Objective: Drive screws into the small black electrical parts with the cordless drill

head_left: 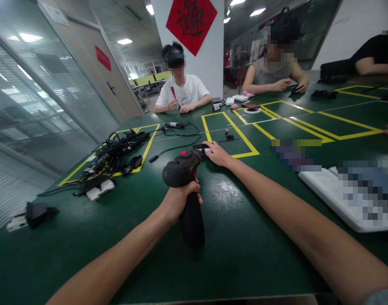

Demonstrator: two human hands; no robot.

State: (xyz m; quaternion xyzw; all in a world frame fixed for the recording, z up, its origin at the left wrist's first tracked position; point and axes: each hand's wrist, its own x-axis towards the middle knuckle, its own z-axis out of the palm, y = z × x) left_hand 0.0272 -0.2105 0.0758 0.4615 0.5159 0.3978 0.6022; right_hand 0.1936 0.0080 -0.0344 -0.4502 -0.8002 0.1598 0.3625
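A black cordless drill (183,167) with a red button on top points away from me. My left hand (181,199) wraps round its grip, and the thick lower end hangs near the table. At the tip of the drill, my right hand (215,153) presses its fingers on a small black-and-white part (208,149) lying on the table. The fingers and the chuck cover much of that part, so its kind does not show. Just beyond my right hand lie a small black piece (230,137) and a tiny red-and-white piece (226,131).
On the green table (124,250), a heap of black cables (117,148) lies to the left. A black-and-white adapter (100,188) and another black block (38,214) sit nearer. At right stands a white tray (324,199). People sit across the table, one holding a screwdriver (173,92).
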